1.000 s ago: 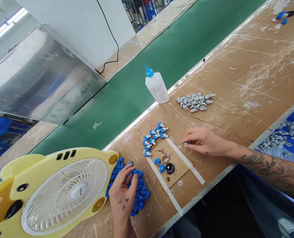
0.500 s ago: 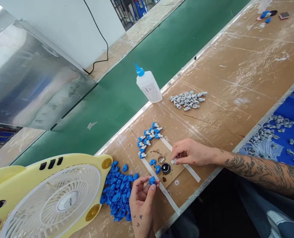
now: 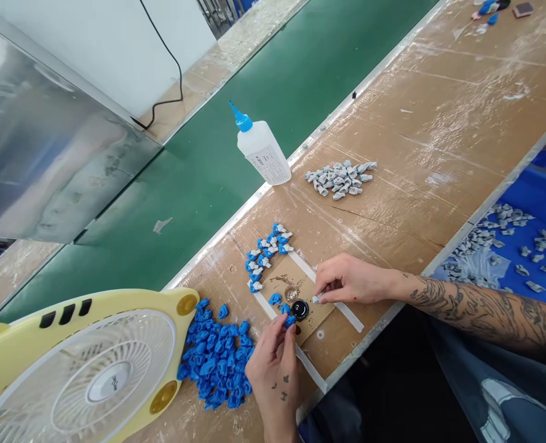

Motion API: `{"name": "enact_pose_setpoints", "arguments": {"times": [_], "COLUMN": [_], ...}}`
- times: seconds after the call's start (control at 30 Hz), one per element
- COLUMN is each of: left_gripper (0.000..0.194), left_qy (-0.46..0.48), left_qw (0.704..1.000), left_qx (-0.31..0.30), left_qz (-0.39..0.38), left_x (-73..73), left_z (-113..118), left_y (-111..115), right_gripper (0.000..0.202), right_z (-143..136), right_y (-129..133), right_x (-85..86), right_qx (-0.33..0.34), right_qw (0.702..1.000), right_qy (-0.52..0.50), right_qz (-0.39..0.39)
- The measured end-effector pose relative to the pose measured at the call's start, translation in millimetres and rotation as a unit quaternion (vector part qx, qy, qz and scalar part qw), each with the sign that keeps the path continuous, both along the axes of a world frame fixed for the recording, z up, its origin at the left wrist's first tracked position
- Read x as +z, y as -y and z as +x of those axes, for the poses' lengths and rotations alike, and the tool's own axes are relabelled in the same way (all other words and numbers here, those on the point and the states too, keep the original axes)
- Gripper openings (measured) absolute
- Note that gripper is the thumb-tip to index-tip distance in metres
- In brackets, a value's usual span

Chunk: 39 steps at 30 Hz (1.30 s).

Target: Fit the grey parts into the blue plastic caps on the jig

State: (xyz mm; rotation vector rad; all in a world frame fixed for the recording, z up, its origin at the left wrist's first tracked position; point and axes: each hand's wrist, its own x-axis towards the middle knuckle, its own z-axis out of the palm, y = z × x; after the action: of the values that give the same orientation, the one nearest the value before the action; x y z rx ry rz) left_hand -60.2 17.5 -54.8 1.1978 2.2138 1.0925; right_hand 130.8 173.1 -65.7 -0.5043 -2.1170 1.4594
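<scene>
A small grey piece (image 3: pixel 316 299) is pinched in my right hand (image 3: pixel 342 280), just right of a small round pot of dark liquid (image 3: pixel 300 309). My left hand (image 3: pixel 276 360) has its fingertips closed on a small blue piece (image 3: pixel 286 319) left of the pot. Another blue piece (image 3: pixel 275 299) lies on the cardboard square (image 3: pixel 280 271). Blue pieces joined with grey ones (image 3: pixel 268 248) form a curved group above the square. A pile of blue pieces (image 3: pixel 217 357) sits left of my left hand, and a pile of grey pieces (image 3: pixel 340 178) lies farther back.
At the left is a yellow fan (image 3: pixel 116 375). A white bottle with a blue nozzle (image 3: pixel 266 154) stands by the table's metal edge, beside a green belt (image 3: pixel 199 184). Below the table at the right, a blue bin (image 3: pixel 545 203) holds grey pieces.
My left hand has moved toward the pot and turned more palm down, its fingertips now at the blue pieces beside it. My right hand still holds the grey piece. The camera view has shifted slightly.
</scene>
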Motion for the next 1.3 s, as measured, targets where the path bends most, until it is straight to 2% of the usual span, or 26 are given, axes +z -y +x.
{"name": "enact_pose_setpoints", "arguments": {"times": [0.1, 0.2, 0.4, 0.5, 0.6, 0.7, 0.83, 0.93, 1.07, 1.2, 1.3], "left_gripper": [0.02, 0.021, 0.02, 0.022, 0.023, 0.026, 0.027, 0.028, 0.028, 0.029, 0.031], "left_qy": [-0.087, -0.127, -0.15, -0.085, 0.058, 0.177, 0.286, 0.331, 0.338, 0.323, 0.321], "left_qw": [0.993, 0.988, 0.983, 0.994, 0.998, 0.978, 0.948, 0.932, 0.931, 0.937, 0.937], "left_qx": [-0.077, -0.087, -0.105, -0.076, 0.01, 0.091, 0.099, 0.085, 0.064, 0.069, 0.074], "left_qz": [0.012, 0.017, 0.016, 0.004, 0.012, 0.058, 0.103, 0.122, 0.12, 0.113, 0.112], "left_x": [-1.5, -3.2, -7.3, -3.8, 2.6, 6.1, 4.1, 3.5, 8.2, 13.1, 13.3], "left_z": [6.2, 9.4, 7.6, 6.0, 7.0, 11.1, 17.4, 19.6, 17.6, 12.0, 9.1], "left_y": [-2.0, -4.4, -6.9, -6.7, -7.3, -10.7, -18.7, -23.1, -22.7, -19.7, -21.6], "right_gripper": [0.004, 0.002, 0.004, 0.008, 0.012, 0.018, 0.029, 0.025, 0.02, 0.02, 0.019], "right_z": [0.9, 2.4, 3.2, 2.2, -0.9, -7.8, -19.6, -25.5, -28.3, -31.9, -37.5], "right_y": [-0.2, -0.9, -1.0, 2.0, 9.1, 20.0, 32.7, 36.8, 36.8, 33.8, 32.8], "right_x": [-0.6, 0.1, -0.8, -0.7, 0.7, 2.3, 4.5, 6.8, 12.1, 16.7, 15.5], "right_qx": [0.001, -0.005, -0.004, -0.029, -0.05, -0.073, -0.1, -0.106, -0.103, -0.072, -0.075], "right_qw": [1.0, 1.0, 0.999, 0.998, 0.995, 0.984, 0.957, 0.97, 0.983, 0.986, 0.982], "right_qy": [-0.015, -0.012, -0.042, -0.051, -0.052, -0.06, -0.088, -0.102, -0.118, -0.108, -0.109], "right_qz": [-0.004, -0.005, -0.018, -0.034, -0.072, -0.151, -0.257, -0.196, -0.098, -0.109, -0.133]}}
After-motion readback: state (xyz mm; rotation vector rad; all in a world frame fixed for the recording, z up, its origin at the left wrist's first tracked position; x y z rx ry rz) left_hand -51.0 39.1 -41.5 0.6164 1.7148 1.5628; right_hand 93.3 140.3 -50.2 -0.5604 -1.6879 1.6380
